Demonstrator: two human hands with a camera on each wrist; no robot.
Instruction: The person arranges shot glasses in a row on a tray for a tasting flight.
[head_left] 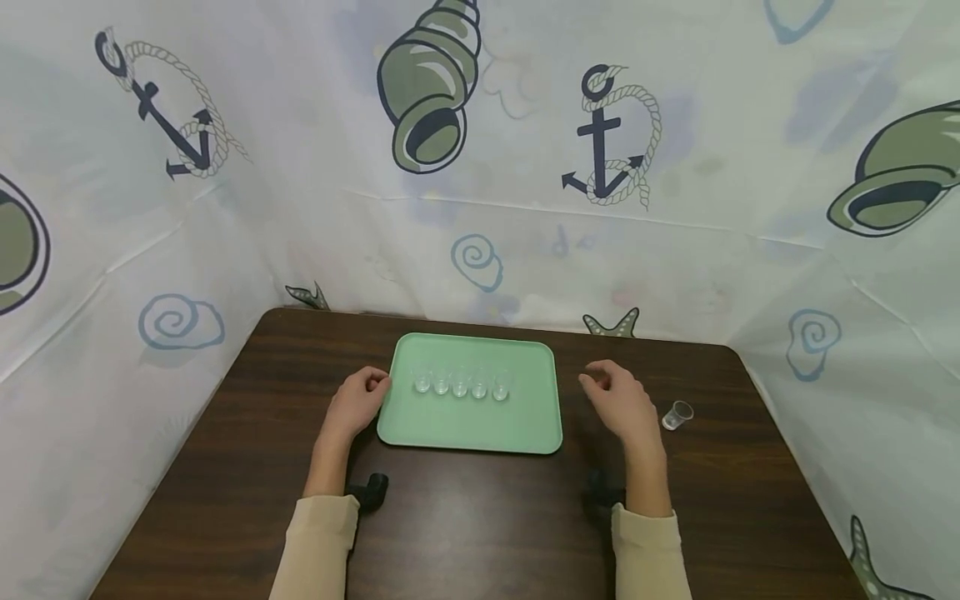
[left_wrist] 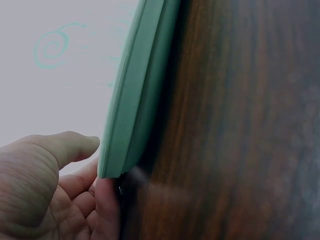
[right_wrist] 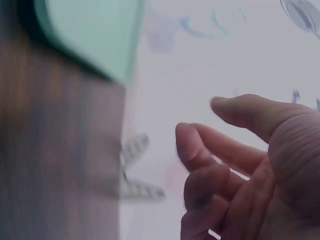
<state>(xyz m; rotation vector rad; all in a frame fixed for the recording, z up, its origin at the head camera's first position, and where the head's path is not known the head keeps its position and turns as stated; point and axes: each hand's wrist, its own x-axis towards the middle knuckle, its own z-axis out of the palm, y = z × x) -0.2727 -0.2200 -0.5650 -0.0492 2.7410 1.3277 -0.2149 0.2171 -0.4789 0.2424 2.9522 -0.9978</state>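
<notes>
A pale green tray [head_left: 465,429] lies on the brown table. Across its middle stand several small clear cups [head_left: 459,387] in a row. My left hand [head_left: 362,402] is at the tray's left edge. In the left wrist view, the thumb [left_wrist: 80,145] lies by the rim of the tray [left_wrist: 131,95] and a finger reaches under its corner, pinching the edge. To the right of the tray, apart from it, my right hand [head_left: 621,402] hovers with fingers loosely bent and nothing between them. The right wrist view shows a gap between thumb and fingertips.
Another small clear cup [head_left: 677,415] lies tipped on its side on the table [head_left: 480,533], right of my right hand. Behind and at both sides hangs a white cloth [head_left: 525,250] printed with anchors and shells, close to the table's edges.
</notes>
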